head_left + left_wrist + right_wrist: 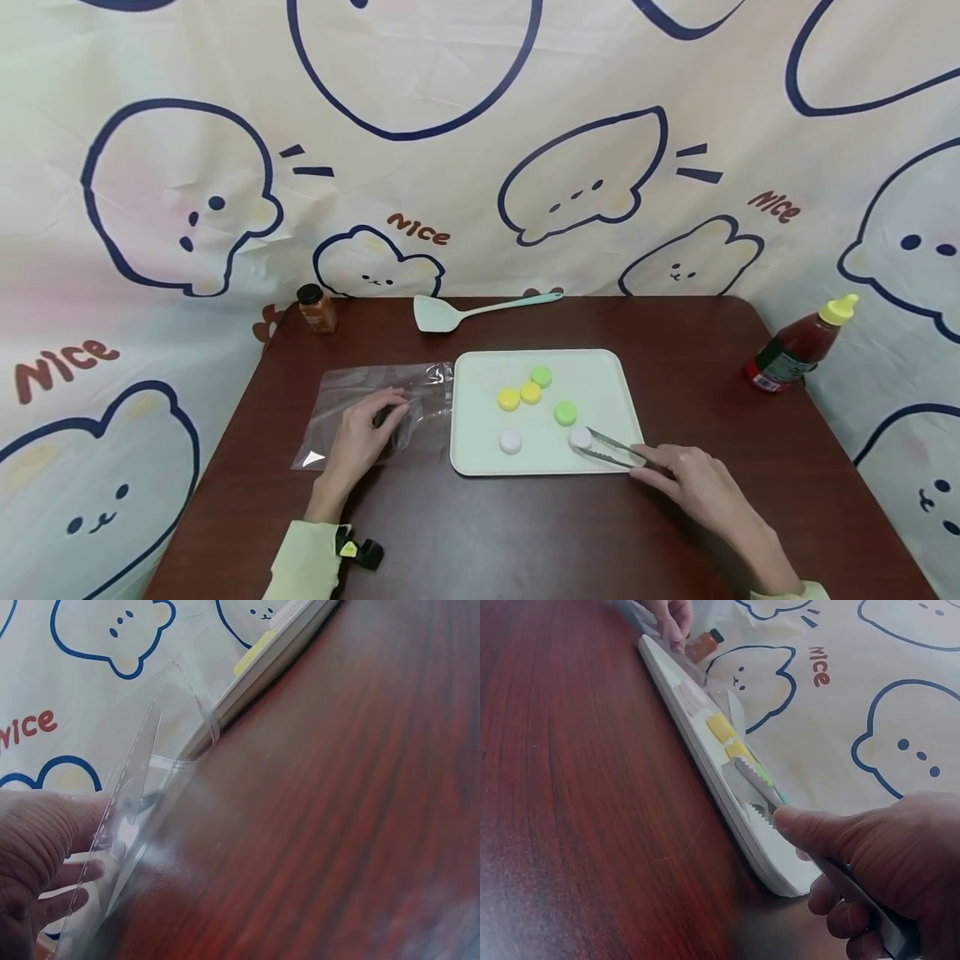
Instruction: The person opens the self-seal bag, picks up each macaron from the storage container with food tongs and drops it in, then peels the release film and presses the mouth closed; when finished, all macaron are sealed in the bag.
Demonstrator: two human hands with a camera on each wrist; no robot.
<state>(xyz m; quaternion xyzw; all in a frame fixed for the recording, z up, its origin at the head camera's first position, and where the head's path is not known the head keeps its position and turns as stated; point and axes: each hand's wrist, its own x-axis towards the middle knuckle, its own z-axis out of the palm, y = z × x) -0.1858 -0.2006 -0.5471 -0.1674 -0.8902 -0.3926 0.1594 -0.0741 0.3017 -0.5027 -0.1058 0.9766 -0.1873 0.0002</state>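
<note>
Here, the rear of the tongs (603, 458) is covered by the right hand (693, 483), which is cropped by the right edge of the right wrist view. Part of the plastic bag (333, 404) is hidden under the left hand (362, 437); in the left wrist view, the tray (472, 458) is clipped by the top edge. Label print on the sauce bottle (798, 350) and jar (318, 312) can't be read, and both sleeves (303, 562) are cut off below.

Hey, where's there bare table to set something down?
Bare: the table in front of the tray; the stretch between tray and sauce bottle, beyond the right hand; a strip between tray and spatula. Crowded: left of the tray, with clear bag and left hand; the tray's near right corner, with tongs and right hand.
</note>
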